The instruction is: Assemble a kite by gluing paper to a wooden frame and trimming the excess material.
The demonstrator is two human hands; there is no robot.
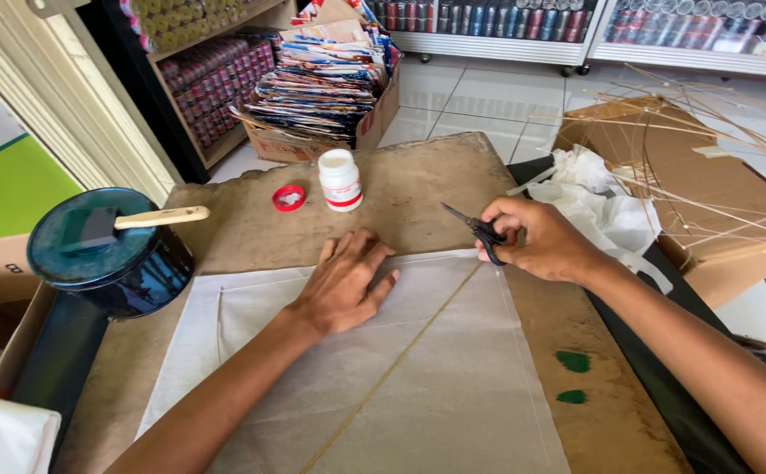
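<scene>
My left hand [345, 283] lies flat, fingers spread, on a sheet of thin white paper [453, 369] spread over a brown board [418, 184]. A thin bamboo stick [400, 362] runs diagonally under the paper. My right hand [541, 241] grips small black scissors [475, 230] at the paper's upper right edge, blades pointing left and slightly apart. A white glue bottle [341, 180] stands uncapped beyond my left hand, its red cap [289, 197] lying beside it.
A dark round tin [111, 254] with a wooden-handled brush [150, 218] on its lid sits at left. Crumpled white paper [598, 202] and thin bamboo strips [708, 149] over a cardboard box lie at right. A box of stacked printed sheets [326, 79] stands behind; shelves of spools line the walls.
</scene>
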